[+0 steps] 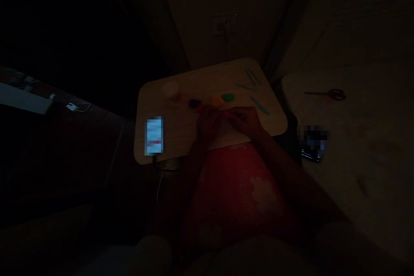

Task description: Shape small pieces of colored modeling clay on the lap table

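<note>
In dim light, my left hand [207, 124] and my right hand [246, 120] meet above the near edge of a small wooden table [181, 138]. The fingers of both are closed around a small reddish-orange piece of modelling clay [225, 113], mostly hidden by the fingertips. Just beyond them sit a dark blue or purple lump [194, 103], a red lump [200, 108], an orange lump [217, 101] and a green lump [228, 96]. The red one is partly behind my left hand.
Several thin teal modelling tools [259, 105] lie at the table's right. A pale round thing [170, 89] and a brownish lump [176, 98] are at the back left. A lit phone [154, 136] with a cable lies front left. Scissors [333, 94] rest on the pale surface at right.
</note>
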The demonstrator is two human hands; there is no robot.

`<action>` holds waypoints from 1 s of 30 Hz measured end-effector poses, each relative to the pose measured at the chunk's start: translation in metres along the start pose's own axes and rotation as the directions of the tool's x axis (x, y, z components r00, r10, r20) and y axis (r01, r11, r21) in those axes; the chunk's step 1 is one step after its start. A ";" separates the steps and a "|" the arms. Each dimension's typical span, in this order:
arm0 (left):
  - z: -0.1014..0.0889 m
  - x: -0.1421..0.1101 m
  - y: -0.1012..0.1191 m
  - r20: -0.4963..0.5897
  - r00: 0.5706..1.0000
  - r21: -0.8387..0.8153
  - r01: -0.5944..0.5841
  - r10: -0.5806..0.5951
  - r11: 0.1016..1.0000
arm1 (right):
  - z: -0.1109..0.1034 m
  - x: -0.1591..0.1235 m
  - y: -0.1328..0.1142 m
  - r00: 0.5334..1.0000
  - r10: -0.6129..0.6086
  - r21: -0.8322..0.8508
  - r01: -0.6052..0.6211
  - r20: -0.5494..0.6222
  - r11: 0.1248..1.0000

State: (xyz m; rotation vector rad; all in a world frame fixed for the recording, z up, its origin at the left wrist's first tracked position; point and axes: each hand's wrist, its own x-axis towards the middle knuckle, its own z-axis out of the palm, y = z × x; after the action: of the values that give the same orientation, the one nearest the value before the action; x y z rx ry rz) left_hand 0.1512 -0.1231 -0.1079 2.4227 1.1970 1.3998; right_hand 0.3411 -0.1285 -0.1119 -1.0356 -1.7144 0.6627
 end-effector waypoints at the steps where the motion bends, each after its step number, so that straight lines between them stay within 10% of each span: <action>1: 0.000 0.000 0.000 0.005 1.000 -0.010 -0.001 0.001 1.000 | 0.000 0.000 0.001 1.000 0.007 -0.001 -0.007 -0.016 1.000; 16: 0.003 -0.002 -0.004 0.177 0.984 -0.050 -0.011 0.020 0.999 | -0.001 0.001 0.000 0.993 0.099 0.112 -0.092 -0.058 0.989; 30: 0.000 0.002 0.002 0.048 0.998 -0.115 0.040 -0.035 0.993 | -0.002 0.005 -0.003 0.976 0.119 0.009 -0.120 -0.183 0.993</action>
State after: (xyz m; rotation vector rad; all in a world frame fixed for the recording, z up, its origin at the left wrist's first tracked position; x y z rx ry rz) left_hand 0.1531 -0.1223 -0.1058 2.3290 1.1130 1.3556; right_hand 0.3415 -0.1255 -0.1064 -1.1713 -1.5024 0.6210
